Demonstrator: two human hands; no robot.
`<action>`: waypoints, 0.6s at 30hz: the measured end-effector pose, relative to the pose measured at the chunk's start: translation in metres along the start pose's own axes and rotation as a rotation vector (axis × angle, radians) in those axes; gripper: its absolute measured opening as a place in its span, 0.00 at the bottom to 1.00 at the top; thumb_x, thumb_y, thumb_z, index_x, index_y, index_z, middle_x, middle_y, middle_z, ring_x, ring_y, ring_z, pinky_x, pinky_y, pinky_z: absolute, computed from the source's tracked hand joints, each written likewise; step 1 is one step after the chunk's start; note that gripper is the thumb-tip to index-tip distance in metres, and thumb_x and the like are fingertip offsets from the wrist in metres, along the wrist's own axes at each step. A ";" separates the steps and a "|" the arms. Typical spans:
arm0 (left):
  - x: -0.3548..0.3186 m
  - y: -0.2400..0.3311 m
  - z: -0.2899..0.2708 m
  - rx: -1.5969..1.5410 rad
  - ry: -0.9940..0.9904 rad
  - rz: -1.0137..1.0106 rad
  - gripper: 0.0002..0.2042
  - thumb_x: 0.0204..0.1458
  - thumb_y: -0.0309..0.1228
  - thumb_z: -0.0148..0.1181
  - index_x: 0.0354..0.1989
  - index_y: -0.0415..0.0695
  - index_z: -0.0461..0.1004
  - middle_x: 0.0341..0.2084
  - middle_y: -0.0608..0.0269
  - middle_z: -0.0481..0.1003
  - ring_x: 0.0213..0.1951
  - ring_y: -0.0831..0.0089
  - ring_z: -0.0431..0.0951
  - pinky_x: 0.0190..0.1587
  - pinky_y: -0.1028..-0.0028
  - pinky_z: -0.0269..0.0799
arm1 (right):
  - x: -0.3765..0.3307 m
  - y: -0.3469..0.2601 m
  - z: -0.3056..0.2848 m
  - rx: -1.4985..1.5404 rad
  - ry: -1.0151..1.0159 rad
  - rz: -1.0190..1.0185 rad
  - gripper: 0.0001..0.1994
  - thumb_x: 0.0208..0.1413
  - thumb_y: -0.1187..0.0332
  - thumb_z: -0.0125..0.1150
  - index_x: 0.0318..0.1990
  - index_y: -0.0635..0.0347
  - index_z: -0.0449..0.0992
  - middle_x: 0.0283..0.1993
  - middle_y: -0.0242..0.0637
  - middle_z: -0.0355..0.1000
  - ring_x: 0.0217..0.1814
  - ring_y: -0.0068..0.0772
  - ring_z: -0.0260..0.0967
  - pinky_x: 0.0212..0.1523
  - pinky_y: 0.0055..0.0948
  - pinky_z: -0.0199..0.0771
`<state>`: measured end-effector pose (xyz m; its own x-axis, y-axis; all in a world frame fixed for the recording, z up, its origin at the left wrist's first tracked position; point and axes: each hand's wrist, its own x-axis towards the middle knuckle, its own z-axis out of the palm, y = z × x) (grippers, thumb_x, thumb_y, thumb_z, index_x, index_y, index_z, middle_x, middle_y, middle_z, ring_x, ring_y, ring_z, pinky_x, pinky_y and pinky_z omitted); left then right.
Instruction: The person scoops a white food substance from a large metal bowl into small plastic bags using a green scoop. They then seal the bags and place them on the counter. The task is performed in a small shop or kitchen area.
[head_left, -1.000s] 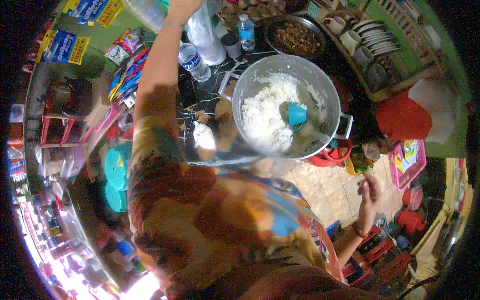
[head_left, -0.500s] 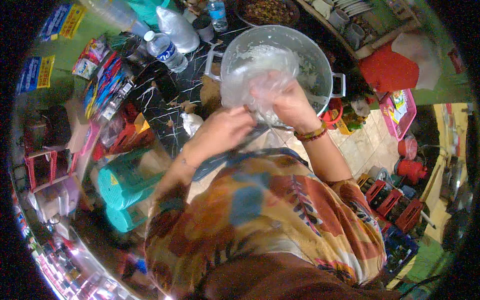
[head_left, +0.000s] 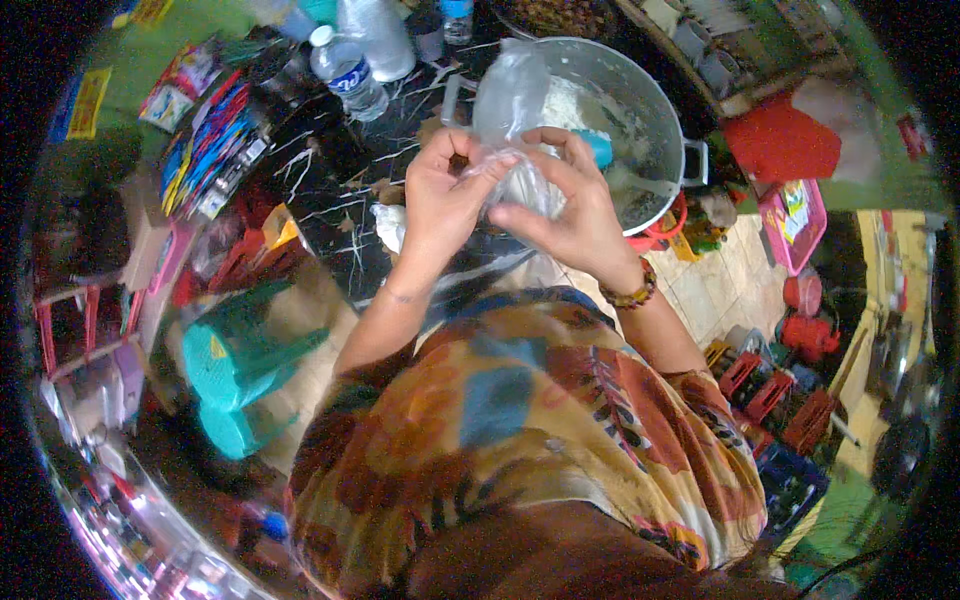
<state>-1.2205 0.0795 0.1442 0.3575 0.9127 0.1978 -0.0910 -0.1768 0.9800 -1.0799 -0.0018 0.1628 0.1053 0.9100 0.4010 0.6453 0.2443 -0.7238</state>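
A clear plastic bag (head_left: 514, 88) is between my hands, over the near-left rim of a large metal pot (head_left: 655, 110). My left hand (head_left: 440, 195) pinches the gathered plastic between thumb and fingers. My right hand (head_left: 580, 215) curls around the lower, bulging part of the bag, its thumb underneath and its fingers on the far side. White, crumbly food (head_left: 568, 104) lies inside the pot and sticks to its wall. Part of a teal object (head_left: 599, 149) shows in the pot beyond my right fingers; its kind is hidden.
On the black marbled counter (head_left: 320, 215) stand a water bottle (head_left: 347, 75) and a pack of clear plastic cups (head_left: 378, 38). Beyond the pot is a bowl of brown pieces (head_left: 565, 15). Hanging sachets (head_left: 210, 150) are at left, near teal stools (head_left: 225, 365). A pink basket (head_left: 797, 225) is at right.
My hands have shifted from inside and beside the pot to its near-left rim, coming together on the bag. The bag's gathered part is now pinched, and the teal object has come into view.
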 end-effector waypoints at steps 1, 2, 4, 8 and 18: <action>0.000 0.005 0.002 -0.033 -0.006 -0.004 0.07 0.52 0.27 0.61 0.26 0.43 0.70 0.23 0.73 0.71 0.28 0.86 0.66 0.32 0.84 0.63 | 0.000 0.006 0.000 -0.243 0.054 -0.074 0.20 0.39 0.60 0.70 0.42 0.54 0.78 0.48 0.45 0.66 0.52 0.48 0.61 0.52 0.45 0.62; -0.001 0.007 0.004 -0.066 -0.012 -0.008 0.07 0.52 0.27 0.61 0.25 0.44 0.69 0.24 0.73 0.71 0.28 0.87 0.66 0.32 0.84 0.63 | -0.002 0.012 0.000 -0.261 0.072 -0.043 0.18 0.40 0.62 0.69 0.41 0.54 0.79 0.45 0.44 0.67 0.50 0.48 0.61 0.51 0.44 0.63; -0.002 0.006 -0.008 -0.550 -0.088 -0.281 0.06 0.53 0.25 0.58 0.26 0.46 0.67 0.26 0.72 0.71 0.32 0.82 0.70 0.37 0.80 0.69 | -0.006 0.024 -0.003 -0.311 0.105 0.015 0.13 0.42 0.66 0.66 0.39 0.53 0.79 0.41 0.42 0.69 0.47 0.46 0.63 0.48 0.43 0.64; -0.006 0.019 -0.024 -0.792 -0.277 -0.472 0.10 0.48 0.22 0.60 0.36 0.44 0.66 0.33 0.67 0.71 0.35 0.82 0.71 0.39 0.78 0.70 | -0.014 0.036 -0.010 0.429 0.068 0.435 0.09 0.54 0.73 0.53 0.42 0.58 0.77 0.30 0.33 0.70 0.31 0.30 0.69 0.39 0.27 0.71; 0.008 0.015 -0.024 -0.797 -0.173 -0.331 0.25 0.54 0.23 0.49 0.62 0.35 0.55 0.48 0.50 0.70 0.50 0.64 0.71 0.56 0.62 0.66 | 0.045 0.047 -0.070 0.803 -0.279 0.468 0.10 0.53 0.68 0.59 0.41 0.59 0.73 0.31 0.26 0.69 0.29 0.14 0.65 0.27 0.16 0.63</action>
<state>-1.2412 0.0932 0.1597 0.6106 0.7914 -0.0307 -0.5559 0.4558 0.6952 -0.9919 0.0273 0.1867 -0.0296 0.9948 -0.0977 -0.1358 -0.1009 -0.9856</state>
